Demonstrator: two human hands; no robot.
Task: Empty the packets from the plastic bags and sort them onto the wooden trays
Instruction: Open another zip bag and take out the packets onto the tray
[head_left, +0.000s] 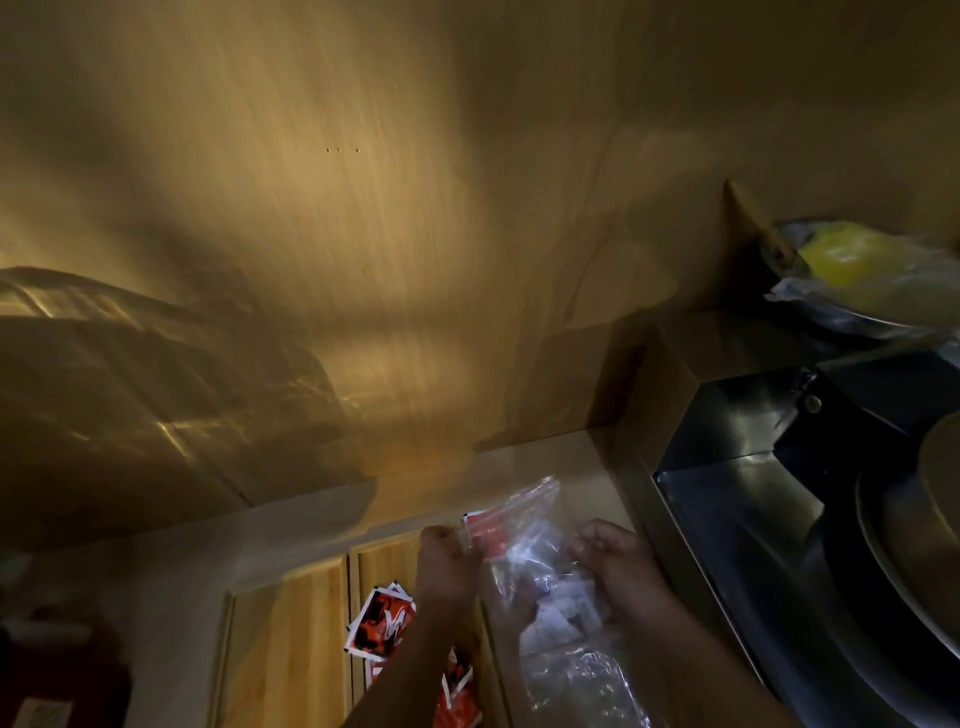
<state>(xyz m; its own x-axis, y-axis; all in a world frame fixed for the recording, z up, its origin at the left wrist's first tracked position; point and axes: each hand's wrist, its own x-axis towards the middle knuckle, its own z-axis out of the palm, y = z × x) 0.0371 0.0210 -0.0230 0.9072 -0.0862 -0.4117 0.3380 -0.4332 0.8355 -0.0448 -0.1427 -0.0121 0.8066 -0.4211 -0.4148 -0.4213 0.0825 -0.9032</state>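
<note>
Low centre of frame: left hand (441, 551) pinches a red packet (485, 530) at the bag (540, 571) mouth, right hand (610, 564) grips the bag; a hard tug likely spills packets past the tray (291, 649).

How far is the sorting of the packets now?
Partly done: several red packets already lie on one wooden tray. In hand: both hands hold a clear plastic bag, the left hand pulling out a red packet. Left: packets still inside; the neighbouring tray looks bare.
</note>
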